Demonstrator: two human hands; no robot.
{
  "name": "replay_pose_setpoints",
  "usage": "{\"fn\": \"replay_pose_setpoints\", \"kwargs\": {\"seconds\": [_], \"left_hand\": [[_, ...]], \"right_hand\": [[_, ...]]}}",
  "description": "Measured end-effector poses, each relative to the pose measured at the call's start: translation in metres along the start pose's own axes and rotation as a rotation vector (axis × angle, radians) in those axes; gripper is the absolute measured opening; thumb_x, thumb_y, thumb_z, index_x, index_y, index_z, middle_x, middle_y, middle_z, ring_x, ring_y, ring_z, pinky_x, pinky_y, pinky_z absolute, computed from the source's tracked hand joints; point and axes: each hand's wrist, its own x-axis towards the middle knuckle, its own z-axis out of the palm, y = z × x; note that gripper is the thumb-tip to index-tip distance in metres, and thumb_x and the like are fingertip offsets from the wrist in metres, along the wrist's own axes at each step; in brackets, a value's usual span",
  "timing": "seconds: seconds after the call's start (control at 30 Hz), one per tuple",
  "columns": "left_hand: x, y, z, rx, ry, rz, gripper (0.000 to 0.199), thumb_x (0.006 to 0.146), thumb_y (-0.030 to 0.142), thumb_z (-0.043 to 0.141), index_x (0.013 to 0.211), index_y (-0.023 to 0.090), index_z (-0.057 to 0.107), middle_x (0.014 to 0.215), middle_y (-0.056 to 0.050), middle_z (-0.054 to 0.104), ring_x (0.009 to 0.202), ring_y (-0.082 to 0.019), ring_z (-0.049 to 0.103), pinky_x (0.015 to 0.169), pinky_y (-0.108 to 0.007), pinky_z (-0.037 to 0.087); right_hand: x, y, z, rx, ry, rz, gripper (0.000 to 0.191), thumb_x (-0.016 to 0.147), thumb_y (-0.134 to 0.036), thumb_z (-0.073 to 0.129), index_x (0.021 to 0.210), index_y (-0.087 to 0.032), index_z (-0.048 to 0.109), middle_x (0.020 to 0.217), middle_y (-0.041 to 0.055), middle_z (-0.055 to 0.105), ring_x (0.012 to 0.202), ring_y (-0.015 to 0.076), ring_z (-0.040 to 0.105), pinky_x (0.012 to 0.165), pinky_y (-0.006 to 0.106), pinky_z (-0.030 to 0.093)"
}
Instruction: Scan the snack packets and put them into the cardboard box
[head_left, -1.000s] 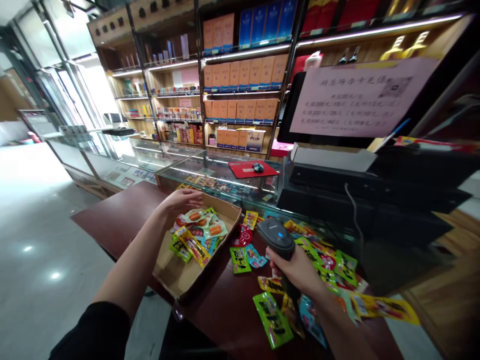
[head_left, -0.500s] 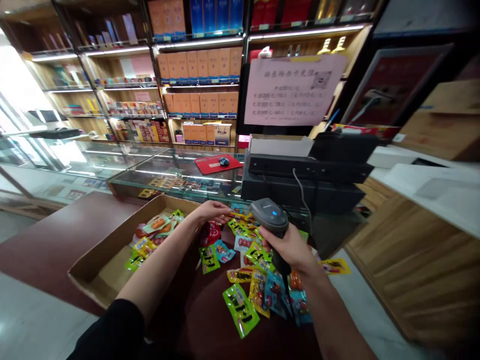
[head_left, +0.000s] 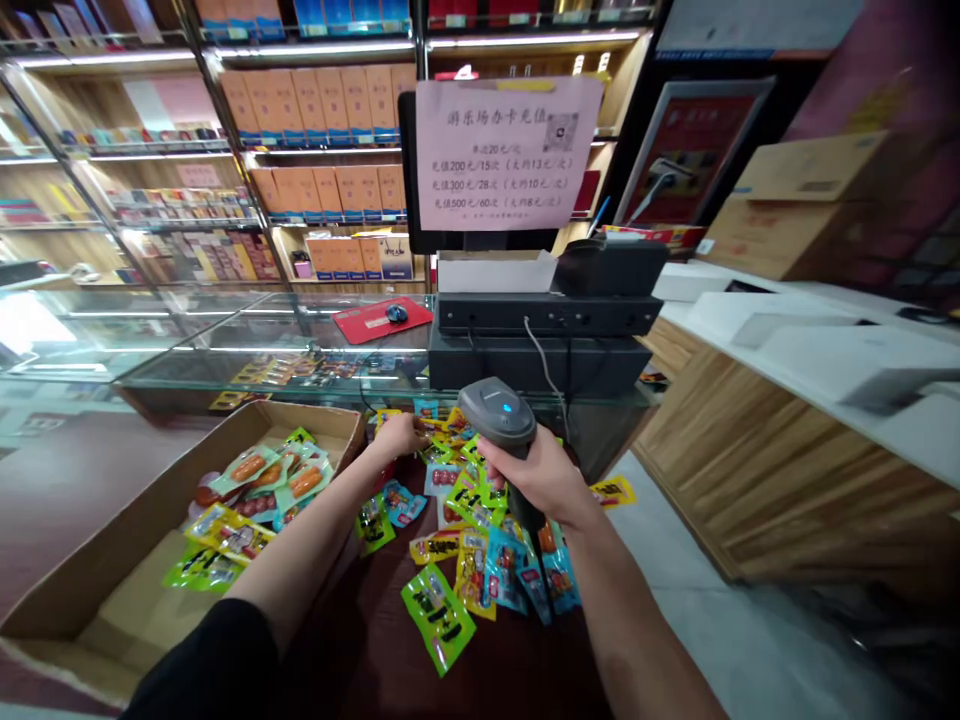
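My right hand is wrapped round the handle of a grey and black barcode scanner, held over the packets with a blue light lit on its top. My left hand reaches to the far left part of the heap, its fingers bent down among yellow packets; what they grip, if anything, is hidden. Beneath the scanner spreads a heap of small snack packets in green, yellow, blue and clear wrap. One green packet lies nearest me. Under my left forearm, an open cardboard box holds several more packets.
Behind the heap stands a glass display counter, bearing a red mat with a mouse. A black cash drawer sits below a monitor covered by a pink sign. A wooden cabinet is at right.
The view has turned right and shows more of the box. My left hand's fingers have bent further down into the packets. The scanner stays in my right hand above the heap.
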Motion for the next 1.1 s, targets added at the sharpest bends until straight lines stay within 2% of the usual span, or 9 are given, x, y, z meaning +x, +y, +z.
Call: {"fn": "replay_pose_setpoints", "kwargs": {"seconds": [0.13,0.23,0.4,0.5,0.6,0.73,0.83,0.97,1.1], "left_hand": [[0.002,0.004,0.005,0.079,0.008,0.005,0.048,0.055,0.037,0.076,0.099,0.018,0.066,0.101,-0.015,0.068,0.097,-0.031,0.061,0.078,-0.033,0.045],[0.003,0.005,0.006,0.073,-0.01,0.003,0.057,0.048,0.039,0.08,0.098,0.016,0.064,0.099,-0.017,0.068,0.096,-0.031,0.061,0.076,-0.032,0.045],[-0.003,0.005,-0.011,-0.006,-0.108,-0.002,0.03,0.047,0.038,0.08,0.063,0.017,0.065,0.06,-0.004,0.063,0.068,-0.021,0.062,0.061,-0.025,0.042],[-0.014,0.003,-0.03,-0.088,-0.108,0.006,0.026,0.049,0.036,0.078,0.056,0.017,0.061,0.048,0.001,0.055,0.055,-0.015,0.056,0.053,-0.023,0.038],[-0.031,-0.005,-0.052,-0.256,-0.053,0.016,0.028,0.051,0.037,0.079,0.059,0.016,0.063,0.052,0.001,0.057,0.054,-0.013,0.054,0.051,-0.022,0.037],[-0.058,-0.023,-0.08,-0.682,-0.075,0.001,0.035,0.054,0.041,0.079,0.073,0.015,0.064,0.067,-0.002,0.065,0.062,-0.014,0.059,0.055,-0.023,0.045],[-0.079,-0.039,-0.097,-0.913,-0.043,-0.016,0.042,0.053,0.042,0.08,0.081,0.016,0.063,0.078,-0.004,0.068,0.068,-0.015,0.061,0.057,-0.025,0.049],[-0.098,-0.054,-0.106,-1.074,0.035,-0.066,0.044,0.052,0.039,0.083,0.083,0.016,0.062,0.079,-0.003,0.067,0.067,-0.013,0.062,0.056,-0.023,0.05],[-0.101,-0.062,-0.101,-1.156,0.035,-0.105,0.041,0.052,0.036,0.084,0.082,0.016,0.063,0.078,-0.001,0.066,0.065,-0.011,0.062,0.057,-0.022,0.051]], "right_hand": [[0.0,0.003,-0.002,0.011,-0.001,-0.015,0.019,0.074,-0.033,0.064,0.07,-0.016,0.057,0.054,0.0007,0.058,0.045,0.0122,0.055,0.048,0.025,0.047],[0.0,0.004,-0.001,0.023,-0.012,-0.014,0.016,0.073,-0.03,0.065,0.072,-0.017,0.057,0.054,0.0,0.058,0.045,0.0114,0.054,0.047,0.024,0.046],[0.0,0.004,0.003,0.022,-0.025,-0.026,0.016,0.073,-0.03,0.065,0.072,-0.017,0.056,0.054,-0.0006,0.058,0.045,0.0114,0.053,0.046,0.024,0.045],[0.0,0.004,0.009,-0.008,-0.03,-0.025,0.018,0.073,-0.033,0.065,0.072,-0.018,0.056,0.054,-0.0003,0.059,0.044,0.0117,0.053,0.044,0.024,0.043],[0.0,0.006,0.018,-0.034,-0.059,-0.024,0.02,0.072,-0.035,0.066,0.074,-0.018,0.057,0.053,0.0,0.06,0.043,0.0124,0.054,0.044,0.024,0.043],[0.001,0.006,0.036,-0.03,-0.145,-0.036,0.021,0.074,-0.037,0.065,0.073,-0.017,0.058,0.054,0.0004,0.06,0.044,0.0123,0.054,0.046,0.024,0.045],[0.001,0.001,0.052,-0.026,-0.184,-0.03,0.022,0.073,-0.037,0.066,0.069,-0.018,0.058,0.053,0.0003,0.06,0.045,0.0126,0.055,0.046,0.024,0.046],[-0.001,-0.006,0.071,-0.013,-0.233,0.003,0.021,0.071,-0.036,0.067,0.066,-0.018,0.057,0.049,-0.0002,0.059,0.041,0.0129,0.053,0.042,0.024,0.045],[-0.001,0.003,0.08,-0.028,-0.274,0.045,0.02,0.073,-0.036,0.066,0.067,-0.019,0.057,0.049,-0.0008,0.058,0.04,0.0124,0.053,0.041,0.023,0.044]]}}
